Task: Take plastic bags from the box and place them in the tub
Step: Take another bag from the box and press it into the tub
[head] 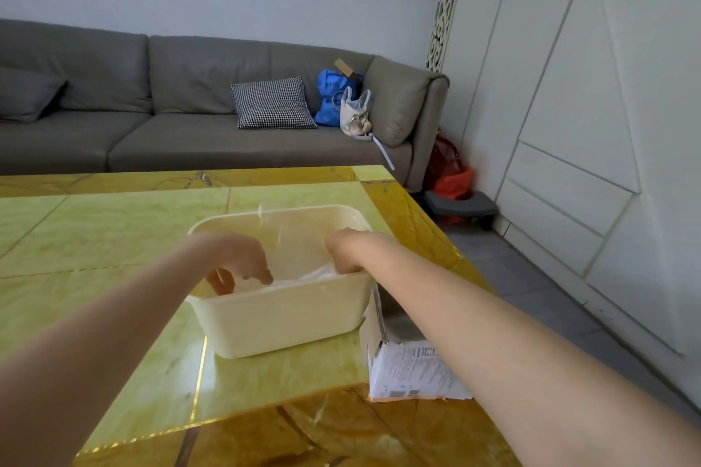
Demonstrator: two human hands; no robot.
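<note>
Left hand (242, 262) inside the cream tub (288, 318), fingers curled down pinching clear plastic bags (303, 275), right hand (343, 252) dipped behind the near-right rim, its grip hidden, tub's long axis left-right, box (409, 372) just right, partly under the forearm.

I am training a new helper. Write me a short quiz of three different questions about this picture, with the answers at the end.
1. True or false: both hands are inside the tub.
2. Multiple choice: where is the box relative to the tub? A) on the sofa B) on the table beside the tub, on the person's right C) inside the tub
3. Short answer: what lies in the tub under the left hand and right hand?

Key:
1. True; both reach down past the rim.
2. B
3. Clear plastic bags; whether the fingers actually hold them is hard to tell.
</note>
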